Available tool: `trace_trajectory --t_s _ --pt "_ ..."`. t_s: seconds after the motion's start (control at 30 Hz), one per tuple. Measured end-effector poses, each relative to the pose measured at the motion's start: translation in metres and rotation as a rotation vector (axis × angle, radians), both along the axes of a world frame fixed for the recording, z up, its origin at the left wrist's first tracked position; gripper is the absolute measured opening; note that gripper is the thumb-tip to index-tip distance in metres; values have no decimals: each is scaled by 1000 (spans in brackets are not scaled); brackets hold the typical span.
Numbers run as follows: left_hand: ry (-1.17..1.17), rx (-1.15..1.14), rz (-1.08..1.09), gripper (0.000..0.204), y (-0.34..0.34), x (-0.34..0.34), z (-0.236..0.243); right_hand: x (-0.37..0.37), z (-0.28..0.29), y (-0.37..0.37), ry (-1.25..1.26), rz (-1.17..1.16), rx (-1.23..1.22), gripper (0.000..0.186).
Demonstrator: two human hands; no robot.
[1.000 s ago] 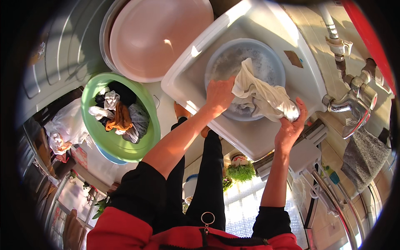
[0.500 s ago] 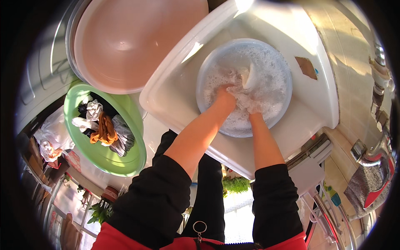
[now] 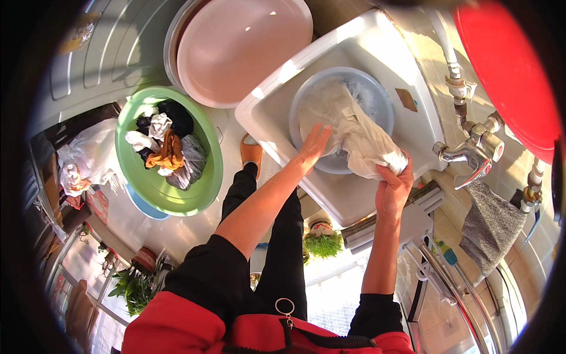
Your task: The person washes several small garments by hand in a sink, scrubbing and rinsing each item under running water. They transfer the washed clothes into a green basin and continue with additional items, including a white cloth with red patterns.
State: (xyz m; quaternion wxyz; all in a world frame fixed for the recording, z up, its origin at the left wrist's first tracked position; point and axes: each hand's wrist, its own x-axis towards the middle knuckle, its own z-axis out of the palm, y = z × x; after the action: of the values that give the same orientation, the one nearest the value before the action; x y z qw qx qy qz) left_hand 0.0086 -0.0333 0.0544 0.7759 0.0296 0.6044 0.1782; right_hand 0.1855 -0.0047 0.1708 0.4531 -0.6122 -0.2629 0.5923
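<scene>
A light blue basin (image 3: 372,88) with foamy water stands inside a white sink (image 3: 424,138). A wet off-white cloth (image 3: 365,141) lies partly in the basin and stretches up toward the lower right, where my right hand (image 3: 394,183) grips its bunched end. My left hand (image 3: 315,147) is at the cloth's left side, fingers stretched out against it. A green tub (image 3: 130,171) to the left holds dark, white, orange and grey laundry (image 3: 167,152). A chrome tap (image 3: 477,150) is mounted to the right of the sink.
Stacked pink basins (image 3: 242,47) stand behind. A plastic bag (image 3: 88,153) lies at the left. A potted grass plant (image 3: 323,241), a grey cloth (image 3: 492,227), pipes (image 3: 448,47) and a red round object (image 3: 504,71) surround the sink. My feet in orange slippers (image 3: 250,150) are below.
Half a second ago both hands were sunk in the foam. Now they are raised, the right one farther right, with the cloth lifted partly out. The view has shifted too.
</scene>
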Motion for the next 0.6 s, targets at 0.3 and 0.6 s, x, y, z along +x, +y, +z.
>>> trace_trajectory --t_s 0.3,0.6 --pt "-695 -31 653 60 15 38 29 -23 102 -55 -107 507 332 42" --pt "-645 69 650 29 -14 52 92 45 67 -32 -44 -106 219 59"
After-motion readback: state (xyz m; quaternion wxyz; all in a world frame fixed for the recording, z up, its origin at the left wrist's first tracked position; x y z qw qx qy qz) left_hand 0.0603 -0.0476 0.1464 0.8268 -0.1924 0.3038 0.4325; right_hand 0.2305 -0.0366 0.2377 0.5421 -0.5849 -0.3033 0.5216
